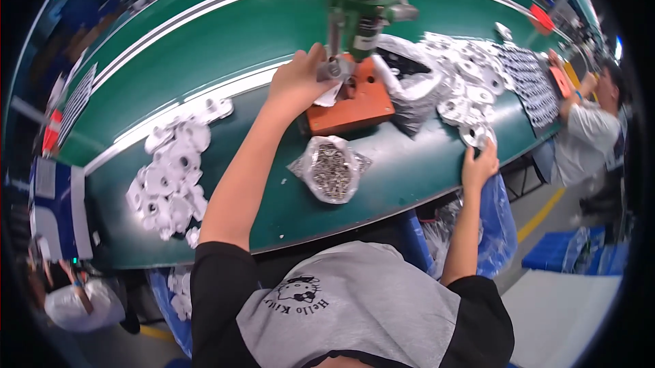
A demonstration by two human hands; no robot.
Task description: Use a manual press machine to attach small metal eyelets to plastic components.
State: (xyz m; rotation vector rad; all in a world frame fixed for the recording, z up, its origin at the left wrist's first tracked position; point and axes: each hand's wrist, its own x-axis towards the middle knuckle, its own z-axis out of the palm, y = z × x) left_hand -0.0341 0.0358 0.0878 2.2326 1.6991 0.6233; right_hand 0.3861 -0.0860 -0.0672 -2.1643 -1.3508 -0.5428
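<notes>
My left hand (296, 84) is at the orange fixture block (351, 114) under the green press (358, 6). Its fingers close around a white plastic part (329, 97) that rests against the block; the fingertips are partly hidden by the press's grey metal end. Out to the right, my right hand (482, 165) pinches a round white part with a hole (472, 136) at the near end of a heap of white parts (471, 71). An open bag of small metal pieces (332, 171) lies in front of the block.
More white parts (167, 187) are heaped on the left. A plastic bag with dark contents (411, 85) stands beside the block, and rows of grey-and-white parts (531, 85) lie farther right. Blue-lined bins (498, 218) sit below the table edge. A co-worker (590, 132) works at the far right.
</notes>
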